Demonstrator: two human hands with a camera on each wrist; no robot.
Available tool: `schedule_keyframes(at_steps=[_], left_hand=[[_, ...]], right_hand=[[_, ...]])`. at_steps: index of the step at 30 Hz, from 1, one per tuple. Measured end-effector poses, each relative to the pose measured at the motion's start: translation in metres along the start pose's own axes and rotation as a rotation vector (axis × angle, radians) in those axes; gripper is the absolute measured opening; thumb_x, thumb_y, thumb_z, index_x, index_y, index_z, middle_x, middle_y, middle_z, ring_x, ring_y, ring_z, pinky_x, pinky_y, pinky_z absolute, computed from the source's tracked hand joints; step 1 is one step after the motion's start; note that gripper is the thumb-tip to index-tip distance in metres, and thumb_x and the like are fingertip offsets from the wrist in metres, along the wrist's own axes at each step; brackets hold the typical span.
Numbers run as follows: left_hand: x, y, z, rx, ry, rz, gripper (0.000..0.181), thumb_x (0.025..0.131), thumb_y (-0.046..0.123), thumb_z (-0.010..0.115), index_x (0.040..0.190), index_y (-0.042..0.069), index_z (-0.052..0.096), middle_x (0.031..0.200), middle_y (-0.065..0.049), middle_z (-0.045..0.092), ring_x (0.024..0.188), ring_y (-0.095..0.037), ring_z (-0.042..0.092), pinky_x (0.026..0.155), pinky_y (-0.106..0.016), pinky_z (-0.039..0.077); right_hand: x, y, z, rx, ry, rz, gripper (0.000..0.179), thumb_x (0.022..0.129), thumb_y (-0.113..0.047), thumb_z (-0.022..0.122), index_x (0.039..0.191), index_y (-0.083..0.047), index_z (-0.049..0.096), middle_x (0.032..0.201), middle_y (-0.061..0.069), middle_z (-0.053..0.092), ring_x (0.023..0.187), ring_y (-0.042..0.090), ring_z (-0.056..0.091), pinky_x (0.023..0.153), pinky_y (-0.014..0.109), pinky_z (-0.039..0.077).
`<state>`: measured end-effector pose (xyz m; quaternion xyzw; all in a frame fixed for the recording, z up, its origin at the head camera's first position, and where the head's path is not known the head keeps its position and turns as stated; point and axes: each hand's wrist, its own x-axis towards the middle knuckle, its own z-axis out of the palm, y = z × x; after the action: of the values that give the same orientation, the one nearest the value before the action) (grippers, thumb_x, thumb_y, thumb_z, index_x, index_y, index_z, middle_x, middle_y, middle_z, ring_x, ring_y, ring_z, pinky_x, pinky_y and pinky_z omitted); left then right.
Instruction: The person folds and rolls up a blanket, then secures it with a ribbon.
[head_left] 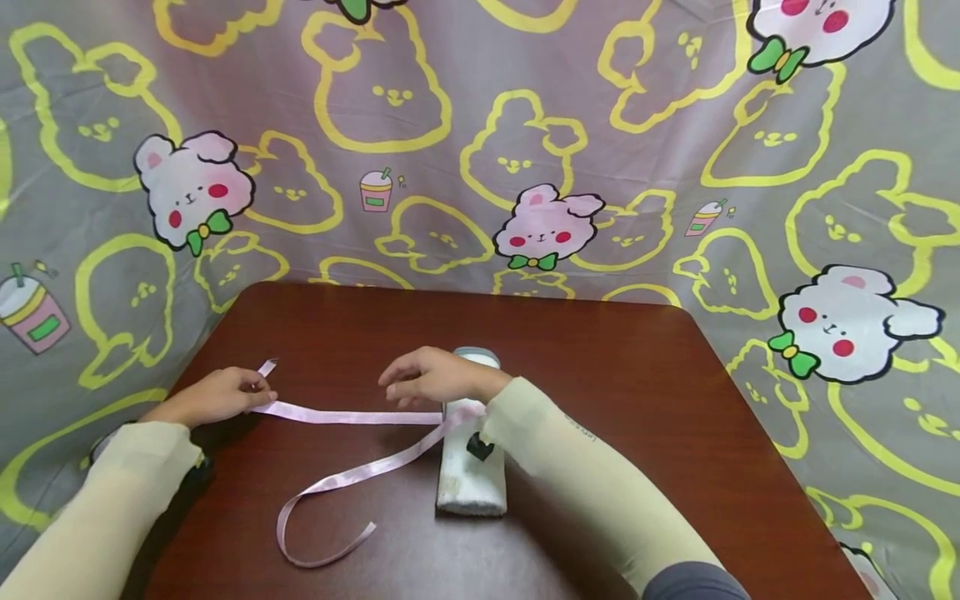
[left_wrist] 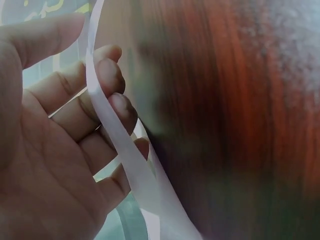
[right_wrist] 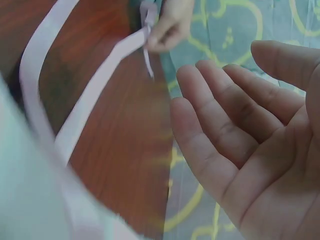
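A pale pink ribbon stretches across the table from my left hand to a long white object with a grey far end. My left thumb and curled fingers hold the ribbon near one end, and a short tail sticks out past them. In the left wrist view, the ribbon runs over the fingertips. The other length curves loosely towards the near side. My right hand, palm facing left and fingers loosely bent, is over the white object and holds nothing. My right forearm hides part of that object.
The dark reddish-brown table has rounded far corners. Grey cloth printed with yellow outlines and white rabbits hangs around its back and sides. A small black device shows under my right wrist.
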<state>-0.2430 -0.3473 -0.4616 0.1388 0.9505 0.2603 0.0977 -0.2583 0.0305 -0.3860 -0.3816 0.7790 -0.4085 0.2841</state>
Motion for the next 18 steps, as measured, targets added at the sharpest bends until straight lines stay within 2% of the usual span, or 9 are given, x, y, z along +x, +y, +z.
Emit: schedule_keyframes(at_steps=[3,8,14,18], left_hand=[[-0.001,-0.001,0.000,0.027,0.001,-0.001,0.017,0.092,0.028,0.067,0.087,0.012,0.068,0.065,0.005,0.052,0.064,-0.014,0.046,0.058,-0.032,0.037],[-0.002,0.001,-0.003,0.057,0.002,0.003,0.017,0.092,0.028,0.067,0.089,0.011,0.069,0.068,0.004,0.054,0.066,-0.014,0.047,0.060,-0.032,0.037],[-0.003,0.003,-0.003,0.052,-0.010,-0.003,0.018,0.092,0.029,0.067,0.088,0.011,0.069,0.069,0.004,0.054,0.068,-0.015,0.048,0.061,-0.033,0.038],[-0.006,0.002,-0.002,0.047,0.018,0.004,0.019,0.092,0.030,0.068,0.082,0.014,0.068,0.066,0.004,0.051,0.065,-0.015,0.046,0.058,-0.032,0.037]], right_hand=[[-0.011,0.009,-0.013,-0.005,0.021,0.016,0.026,0.098,-0.016,0.060,0.122,-0.008,0.064,0.108,0.006,0.069,0.095,0.027,0.067,0.083,0.043,0.053],[-0.036,0.027,-0.035,0.062,0.098,0.067,0.028,0.097,-0.020,0.061,0.124,-0.011,0.063,0.112,0.009,0.068,0.099,0.030,0.066,0.084,0.041,0.052],[-0.063,0.054,-0.055,0.115,0.199,0.082,0.033,0.097,-0.020,0.062,0.127,-0.005,0.062,0.111,0.014,0.067,0.097,0.028,0.066,0.084,0.041,0.052],[-0.078,0.072,-0.060,0.153,0.248,0.103,0.036,0.096,-0.018,0.063,0.127,-0.002,0.061,0.110,0.012,0.067,0.097,0.030,0.066,0.086,0.045,0.051]])
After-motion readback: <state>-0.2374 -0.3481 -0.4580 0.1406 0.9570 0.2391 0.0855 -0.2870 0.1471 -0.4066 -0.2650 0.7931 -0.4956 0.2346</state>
